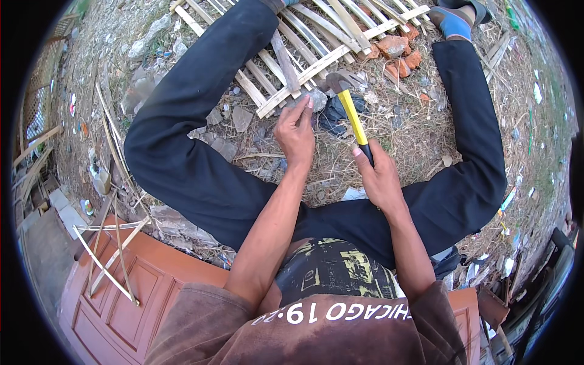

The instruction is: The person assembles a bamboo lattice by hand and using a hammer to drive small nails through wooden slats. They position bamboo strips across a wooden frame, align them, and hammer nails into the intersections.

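Note:
My right hand (379, 175) is wrapped round the black grip of a hammer (353, 115) with a yellow handle. Its rusty metal head is raised just right of the corner of a wooden slat frame (340, 53), made of pale crossed strips. My left hand (296, 132) is at the frame's near edge, thumb and fingers drawn together in a pinch. Whatever they hold, if anything, is too small to make out. A grey stone (316, 100) lies under that edge, right by my left fingertips. A shorter, greyer wood strip (285, 61) crosses the frame.
Broken red bricks (395, 53) lie to the frame's right, and a crumpled dark plastic bag (337, 114) is below the hammer head. My legs spread either side over dry grass and rubble. Behind me are a reddish-brown panelled door (131, 298) and loose thin strips (112, 261).

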### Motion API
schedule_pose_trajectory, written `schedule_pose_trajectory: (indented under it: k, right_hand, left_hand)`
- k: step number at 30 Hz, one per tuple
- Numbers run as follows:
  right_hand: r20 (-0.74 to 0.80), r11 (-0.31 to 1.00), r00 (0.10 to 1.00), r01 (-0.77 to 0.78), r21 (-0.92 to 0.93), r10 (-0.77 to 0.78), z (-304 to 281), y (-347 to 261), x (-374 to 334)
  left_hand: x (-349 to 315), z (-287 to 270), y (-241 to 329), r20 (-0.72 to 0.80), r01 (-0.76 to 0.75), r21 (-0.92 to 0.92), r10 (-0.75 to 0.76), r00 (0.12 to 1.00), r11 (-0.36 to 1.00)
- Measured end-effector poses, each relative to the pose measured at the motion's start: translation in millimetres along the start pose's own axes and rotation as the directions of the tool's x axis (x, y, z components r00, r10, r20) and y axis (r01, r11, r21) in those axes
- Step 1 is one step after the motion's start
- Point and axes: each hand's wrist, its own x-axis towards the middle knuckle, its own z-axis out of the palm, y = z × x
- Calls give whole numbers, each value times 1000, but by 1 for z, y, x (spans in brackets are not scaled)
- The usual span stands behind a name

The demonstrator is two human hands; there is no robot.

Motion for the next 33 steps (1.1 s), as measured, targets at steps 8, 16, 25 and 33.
schedule_pose_trajectory:
  k: [8, 16, 25, 33]
  right_hand:
    - [-6, 1000, 1000, 3, -2, -3, 1, 4, 0]
    - [-7, 1000, 1000, -3, 6, 3, 1, 7, 1]
    - [-16, 1000, 1000, -6, -18, 5, 1, 6, 2]
    - [-42, 999, 999, -15, -28, 14, 4, 2, -6]
  left_hand:
    - [-3, -12, 15, 213, -268, 390, 197, 957, 881]
    - [0, -21, 9, 269, -176, 375, 75, 960, 910]
    - [-2, -24, 17, 426, -90, 400, -98, 899, 912]
    - [-1, -29, 22, 427, -8, 471, -220, 877, 882]
